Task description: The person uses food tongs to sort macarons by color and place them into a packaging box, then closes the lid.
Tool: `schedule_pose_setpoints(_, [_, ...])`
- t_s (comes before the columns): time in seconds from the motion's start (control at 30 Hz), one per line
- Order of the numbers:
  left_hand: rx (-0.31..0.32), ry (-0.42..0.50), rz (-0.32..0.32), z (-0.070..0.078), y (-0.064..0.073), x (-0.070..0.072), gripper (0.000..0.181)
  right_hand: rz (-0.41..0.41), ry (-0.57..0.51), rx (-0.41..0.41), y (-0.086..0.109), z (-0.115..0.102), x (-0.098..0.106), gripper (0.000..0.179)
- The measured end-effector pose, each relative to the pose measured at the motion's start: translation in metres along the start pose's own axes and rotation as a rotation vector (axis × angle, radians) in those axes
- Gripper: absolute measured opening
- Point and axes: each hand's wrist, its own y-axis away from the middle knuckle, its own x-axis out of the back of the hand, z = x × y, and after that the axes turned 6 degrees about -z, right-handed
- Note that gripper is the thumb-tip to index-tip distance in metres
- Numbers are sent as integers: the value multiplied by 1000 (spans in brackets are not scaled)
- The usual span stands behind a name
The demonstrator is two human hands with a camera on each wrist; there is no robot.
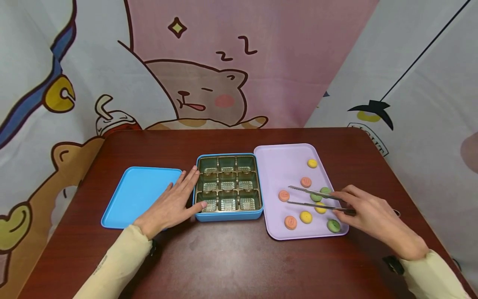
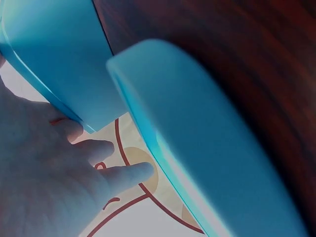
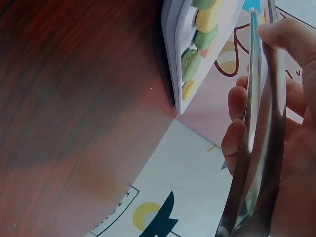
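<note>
A blue box (image 1: 229, 216) holds a gold insert with several bare compartments. My left hand (image 1: 172, 209) rests at its left edge, fingers straight and thumb over the front left corner. In the right wrist view my right hand (image 3: 298, 98) grips metal tongs (image 3: 266, 133). Their tips are apart over a lilac tray (image 1: 274, 170), nothing visible between them. Around the tongs lie macarons: a pink macaron (image 1: 284, 195) near the tips, a green macaron (image 1: 315, 197) and a yellow macaron (image 1: 320, 208) partly under the arms.
A blue lid (image 1: 136, 197) lies left of the box, partly behind my left hand. More macarons lie on the tray, among them a yellow one (image 1: 312, 163) at the back and a green one (image 1: 333, 226) at the front right. A printed cloth (image 1: 284, 62) hangs behind the table.
</note>
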Motion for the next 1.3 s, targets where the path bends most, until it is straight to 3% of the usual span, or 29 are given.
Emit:
schedule_pose_setpoints(0.43, [3, 8, -4, 1, 0, 0, 98, 39, 39, 85, -6, -2, -4, 49])
schedule_pose_setpoints(0.83, [0, 24, -5, 1, 1, 1, 97, -4, 50, 75, -10, -5, -4, 46])
schedule_pose_setpoints(1.3, [-37, 62, -14, -7, 1, 2, 70, -26, 65, 72, -12, -5, -4, 44])
